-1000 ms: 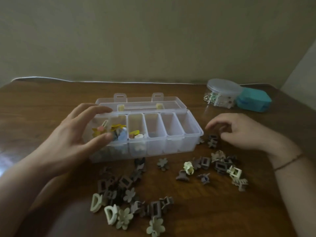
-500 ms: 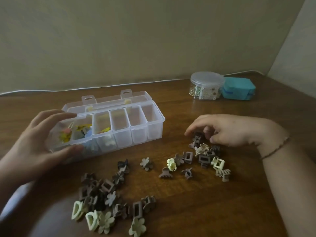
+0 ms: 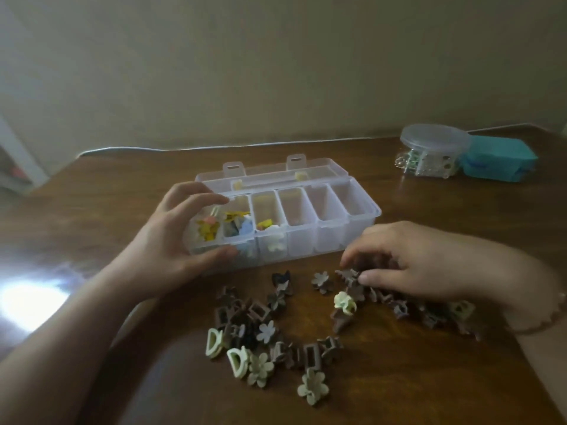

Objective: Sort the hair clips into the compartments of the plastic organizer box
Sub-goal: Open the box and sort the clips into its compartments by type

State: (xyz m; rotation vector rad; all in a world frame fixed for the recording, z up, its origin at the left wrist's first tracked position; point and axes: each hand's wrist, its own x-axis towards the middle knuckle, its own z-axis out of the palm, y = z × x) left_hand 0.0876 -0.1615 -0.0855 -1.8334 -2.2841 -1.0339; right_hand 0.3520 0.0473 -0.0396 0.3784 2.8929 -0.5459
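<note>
From the head view, the left hand is gripping the left end of the clear organizer box, sitting lid-open on the tabletop. The right hand is pinching a brown clip, curled fingers reaching into the hair clips lying scattered just before the box.

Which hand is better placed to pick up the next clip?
The right hand: its fingers already curl among the brown clips on the table. The left hand grips the organizer box at its left end.
</note>
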